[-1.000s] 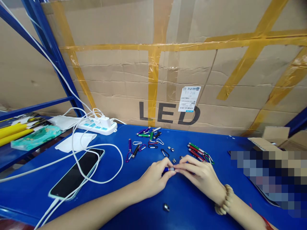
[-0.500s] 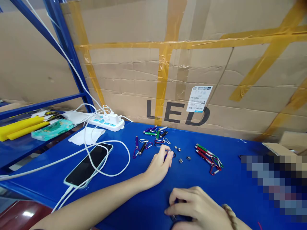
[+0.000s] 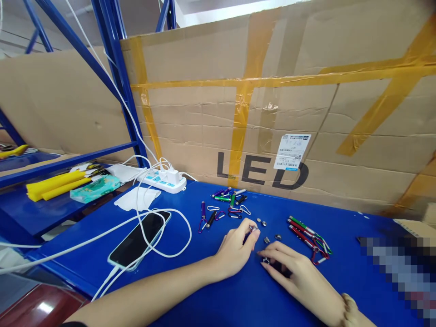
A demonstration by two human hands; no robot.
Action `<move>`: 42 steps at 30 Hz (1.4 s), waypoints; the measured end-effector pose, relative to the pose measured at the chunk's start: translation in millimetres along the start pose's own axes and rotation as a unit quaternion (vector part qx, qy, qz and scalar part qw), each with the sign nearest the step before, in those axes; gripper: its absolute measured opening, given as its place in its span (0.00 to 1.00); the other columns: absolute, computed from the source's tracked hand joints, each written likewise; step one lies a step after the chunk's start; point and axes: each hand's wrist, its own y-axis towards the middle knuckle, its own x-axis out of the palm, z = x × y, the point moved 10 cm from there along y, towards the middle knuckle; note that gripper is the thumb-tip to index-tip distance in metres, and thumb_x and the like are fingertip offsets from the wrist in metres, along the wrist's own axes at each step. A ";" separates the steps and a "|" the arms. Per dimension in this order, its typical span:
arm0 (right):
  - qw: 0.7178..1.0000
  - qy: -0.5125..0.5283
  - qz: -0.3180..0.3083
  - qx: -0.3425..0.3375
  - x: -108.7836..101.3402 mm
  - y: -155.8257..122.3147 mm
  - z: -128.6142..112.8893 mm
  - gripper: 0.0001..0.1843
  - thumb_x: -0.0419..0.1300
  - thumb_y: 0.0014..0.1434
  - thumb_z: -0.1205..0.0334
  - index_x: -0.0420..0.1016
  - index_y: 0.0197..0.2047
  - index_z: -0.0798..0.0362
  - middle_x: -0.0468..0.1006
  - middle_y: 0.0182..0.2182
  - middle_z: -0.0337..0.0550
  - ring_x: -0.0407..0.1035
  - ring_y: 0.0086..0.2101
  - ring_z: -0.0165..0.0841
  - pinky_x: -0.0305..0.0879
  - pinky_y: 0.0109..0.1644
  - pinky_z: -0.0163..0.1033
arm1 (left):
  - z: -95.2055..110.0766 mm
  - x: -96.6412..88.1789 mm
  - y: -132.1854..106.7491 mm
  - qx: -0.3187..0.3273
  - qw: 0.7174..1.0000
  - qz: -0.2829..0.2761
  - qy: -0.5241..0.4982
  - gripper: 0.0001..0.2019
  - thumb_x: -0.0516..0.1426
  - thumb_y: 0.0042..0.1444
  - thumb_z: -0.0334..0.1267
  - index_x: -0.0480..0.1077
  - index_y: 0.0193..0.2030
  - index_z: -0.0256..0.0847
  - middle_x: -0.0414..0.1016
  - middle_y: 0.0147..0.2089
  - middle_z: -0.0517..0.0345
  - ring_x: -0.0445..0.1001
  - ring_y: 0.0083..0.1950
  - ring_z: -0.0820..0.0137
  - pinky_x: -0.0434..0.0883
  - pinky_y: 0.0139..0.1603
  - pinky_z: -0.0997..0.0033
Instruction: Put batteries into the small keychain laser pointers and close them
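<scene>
My left hand [image 3: 236,250] is closed in a pinch around a small shiny metal-ended piece [image 3: 253,228], mostly covered by the fingers. Close to its right, my right hand [image 3: 293,268] has its thumb and fingers around a small silvery metal piece [image 3: 266,260], whose kind I cannot make out. Just beyond the hands lie several small round silvery pieces [image 3: 266,240]. A loose pile of small keychain penlights [image 3: 232,200] and carabiner clips [image 3: 213,208] lies further back. To the right, red and green penlights [image 3: 304,234] with carabiners rest side by side.
A phone [image 3: 139,240] with a looped white cable [image 3: 189,236] lies left on the blue table [image 3: 204,299]. Behind it are white paper [image 3: 138,199] and a power strip [image 3: 165,182]. A large cardboard box [image 3: 194,122] stands along the back edge.
My right hand has moved forward and left from the near edge, up beside my left hand, and a silvery piece now shows at its fingertips. The camera view has shifted slightly.
</scene>
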 end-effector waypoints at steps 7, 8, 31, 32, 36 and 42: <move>0.999 -0.019 0.024 0.011 -3.7 0.9 6.1 0.11 0.51 0.60 0.63 0.74 0.41 0.49 0.74 0.34 0.43 0.71 0.34 0.31 0.71 0.38 0.35 | 3.6 6.9 -1.0 0.023 0.999 -0.027 -0.006 0.11 0.42 0.62 0.44 0.59 0.39 0.42 0.63 0.24 0.66 0.64 0.26 0.75 0.60 0.31 0.76; 0.999 -0.019 0.026 0.007 -4.2 0.9 5.1 0.11 0.51 0.60 0.63 0.74 0.41 0.50 0.74 0.34 0.44 0.71 0.35 0.31 0.71 0.39 0.35 | 3.6 7.8 -1.3 0.025 0.999 -0.030 -0.007 0.11 0.42 0.62 0.44 0.59 0.39 0.42 0.63 0.24 0.66 0.64 0.26 0.75 0.60 0.31 0.76; 0.973 0.103 0.165 0.120 -33.6 -3.1 47.1 0.13 0.55 0.57 0.55 0.74 0.37 0.54 0.78 0.33 0.46 0.74 0.31 0.32 0.73 0.31 0.34 | 4.2 9.5 -5.0 0.001 0.996 -0.055 0.065 0.10 0.43 0.62 0.43 0.61 0.37 0.44 0.64 0.25 0.66 0.65 0.28 0.73 0.59 0.31 0.77; 0.971 0.120 0.161 0.132 -31.6 -3.5 50.1 0.13 0.55 0.56 0.55 0.74 0.39 0.55 0.78 0.34 0.46 0.74 0.31 0.33 0.74 0.32 0.34 | 3.9 10.1 -4.5 0.001 0.996 -0.059 0.063 0.10 0.43 0.62 0.43 0.61 0.36 0.44 0.64 0.25 0.66 0.65 0.28 0.73 0.58 0.31 0.77; 0.966 0.136 0.149 0.161 -26.6 -4.5 58.1 0.14 0.55 0.55 0.57 0.75 0.40 0.55 0.78 0.36 0.47 0.74 0.33 0.35 0.73 0.32 0.36 | 4.1 11.7 -2.6 0.004 0.996 -0.066 0.054 0.09 0.43 0.62 0.42 0.60 0.36 0.43 0.64 0.25 0.65 0.64 0.28 0.73 0.58 0.30 0.77; 0.970 0.103 0.135 0.171 -26.4 -4.6 59.2 0.13 0.53 0.56 0.59 0.77 0.40 0.53 0.78 0.38 0.45 0.73 0.33 0.35 0.70 0.29 0.35 | 1.2 17.0 -2.3 -0.002 0.994 -0.084 0.075 0.10 0.44 0.61 0.44 0.61 0.37 0.44 0.64 0.26 0.65 0.65 0.29 0.72 0.57 0.30 0.76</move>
